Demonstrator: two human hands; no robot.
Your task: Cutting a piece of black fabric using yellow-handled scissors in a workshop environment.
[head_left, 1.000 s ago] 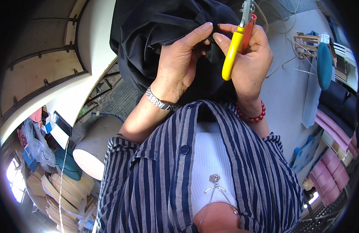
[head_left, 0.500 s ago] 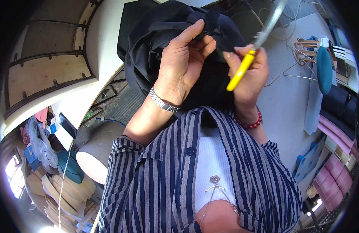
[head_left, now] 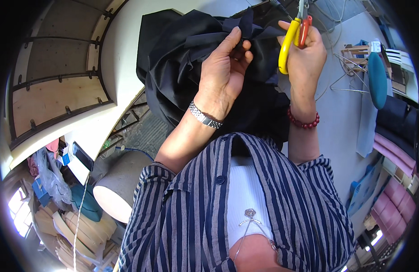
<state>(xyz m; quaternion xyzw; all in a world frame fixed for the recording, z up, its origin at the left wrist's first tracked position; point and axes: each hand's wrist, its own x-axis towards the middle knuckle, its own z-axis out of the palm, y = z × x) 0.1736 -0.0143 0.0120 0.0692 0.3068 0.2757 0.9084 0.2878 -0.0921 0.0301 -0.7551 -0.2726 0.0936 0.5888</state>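
Dark black fabric (head_left: pixel 173 59) lies bunched in heavy folds in front of me. My left hand (head_left: pixel 225 68), with a silver watch on its wrist, pinches the fabric's raised edge between thumb and fingertips. My right hand (head_left: pixel 304 54), with a red bead bracelet on its wrist, holds a pair of scissors with a yellow handle (head_left: pixel 288 47) and a red handle. Their metal part points away from me and runs out at the top of the picture. A strip of the fabric stretches toward my right fingertips; whether they touch it I cannot tell.
A pale table (head_left: pixel 341 59) spreads to the right, with wire pieces and a teal oval pad (head_left: pixel 377 81) on it. Pink padded pieces (head_left: pixel 393 204) lie at far right. At left stand a dark-framed panel (head_left: pixel 60 95), a grey cylinder (head_left: pixel 116 195) and a phone (head_left: pixel 82 156).
My right hand has moved away and to the right with the scissors, which have turned upright so the red handle shows. My left hand has shifted slightly right, still pinching the fabric.
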